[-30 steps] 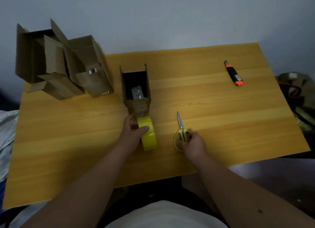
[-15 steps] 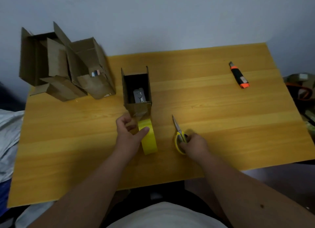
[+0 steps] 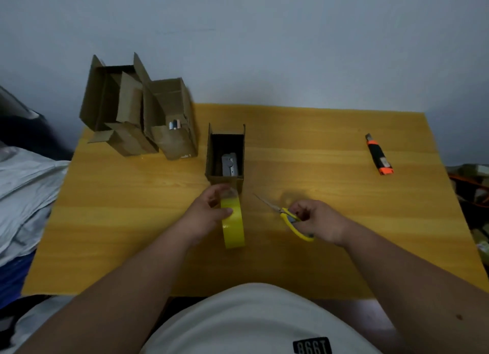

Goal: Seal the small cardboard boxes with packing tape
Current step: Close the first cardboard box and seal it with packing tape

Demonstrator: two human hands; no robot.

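On the yellow wooden tabletop [image 3: 317, 152], near its front middle, the left hand [image 3: 205, 216] is gripping a roll of yellow packing tape [image 3: 232, 222] standing on edge. Thumb lying across the roll's outer band, the other fingers [image 3: 215, 193] curling over its far rim, so the roll is sitting just right of the palm. A clear bit of pulled tape appears to be running from the roll's top to the near wall of the small open-topped brown cardboard box [image 3: 225, 152], directly behind the fingers; contact there is blurred. A grey metal part [image 3: 229, 164] is lying inside that box.

Right hand [image 3: 316, 221] is closing around the yellow-handled scissors [image 3: 287, 217], fingers curled through and over the loops, blades pointing away to the left, toward the box but apart from it.

At the far left corner, a cluster of opened brown cardboard boxes [image 3: 137, 113] is standing with flaps up. Far right, an orange-and-black utility knife [image 3: 379, 155] is lying well apart from both hands.
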